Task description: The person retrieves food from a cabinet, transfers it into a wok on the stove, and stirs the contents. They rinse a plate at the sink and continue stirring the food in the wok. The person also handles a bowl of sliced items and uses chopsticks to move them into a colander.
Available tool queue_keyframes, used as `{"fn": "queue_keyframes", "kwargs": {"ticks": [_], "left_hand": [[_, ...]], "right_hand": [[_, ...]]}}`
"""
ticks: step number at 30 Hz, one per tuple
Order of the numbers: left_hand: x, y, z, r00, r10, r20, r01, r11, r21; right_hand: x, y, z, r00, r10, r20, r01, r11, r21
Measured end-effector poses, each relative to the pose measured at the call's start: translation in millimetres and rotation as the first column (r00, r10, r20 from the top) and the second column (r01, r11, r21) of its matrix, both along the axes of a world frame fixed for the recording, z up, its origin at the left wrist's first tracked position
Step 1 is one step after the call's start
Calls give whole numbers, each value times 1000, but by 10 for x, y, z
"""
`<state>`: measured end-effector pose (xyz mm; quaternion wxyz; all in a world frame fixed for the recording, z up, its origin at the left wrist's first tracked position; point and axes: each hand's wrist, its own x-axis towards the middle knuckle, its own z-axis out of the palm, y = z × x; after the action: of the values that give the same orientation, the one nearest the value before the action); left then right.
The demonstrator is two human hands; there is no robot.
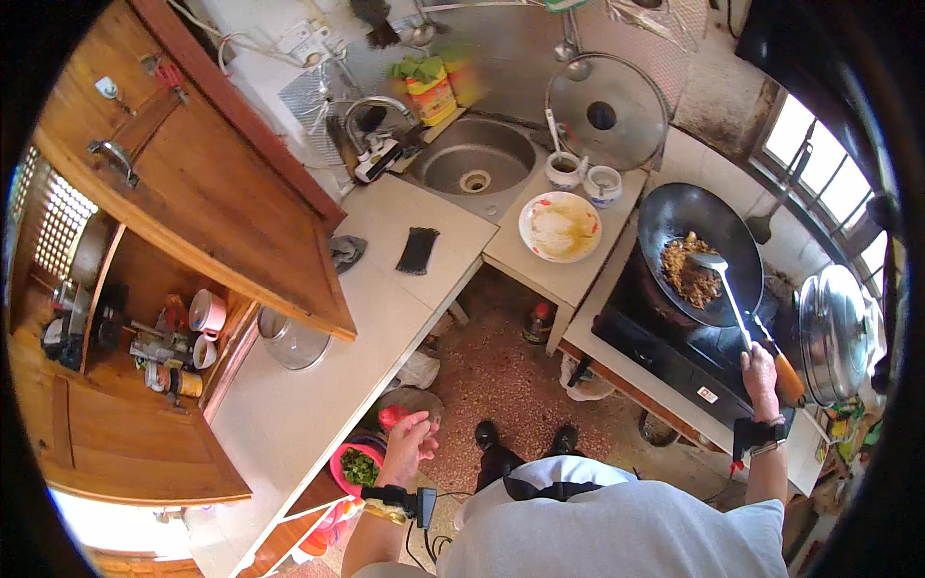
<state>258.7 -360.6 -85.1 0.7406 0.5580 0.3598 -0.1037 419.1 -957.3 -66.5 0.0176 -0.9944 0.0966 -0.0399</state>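
My right hand (pixel 761 376) grips the handle of a metal spatula (pixel 731 296). The spatula's blade rests on browned, chopped food (pixel 683 271) inside a black wok (pixel 730 224). The wok sits tilted on a black stove (pixel 679 361), and its wooden handle (pixel 789 379) lies beside my right hand. My left hand (pixel 410 444) hangs in the air near the counter edge, fingers loosely curled, with nothing visible in it. Just behind it is a red round thing (pixel 392 415), partly hidden. Below shows a pink basin (pixel 343 471) of green leaves (pixel 359 467).
A food-smeared plate (pixel 560 226) and two white jars (pixel 564 171) stand left of the stove, near a steel sink (pixel 477 155). A glass lid (pixel 607 112) leans behind. Metal lids (pixel 835 336) stand right of the wok. A wooden cabinet door (pixel 217 188) hangs open over the counter (pixel 325 390).
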Motion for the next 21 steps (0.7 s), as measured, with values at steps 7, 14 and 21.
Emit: {"fn": "queue_keyframes", "kwargs": {"ticks": [7, 14, 21], "left_hand": [[-463, 394, -92, 990, 132, -58, -133, 991, -9], [-516, 1005, -73, 991, 129, 18, -130, 991, 15], [-817, 1682, 189, 976, 207, 75, -215, 967, 135]], "right_hand": [[-19, 150, 156, 998, -67, -8, 66, 996, -55], [162, 1434, 537, 902, 254, 348, -322, 934, 154], [596, 3594, 199, 699, 650, 298, -715, 624, 314]]}}
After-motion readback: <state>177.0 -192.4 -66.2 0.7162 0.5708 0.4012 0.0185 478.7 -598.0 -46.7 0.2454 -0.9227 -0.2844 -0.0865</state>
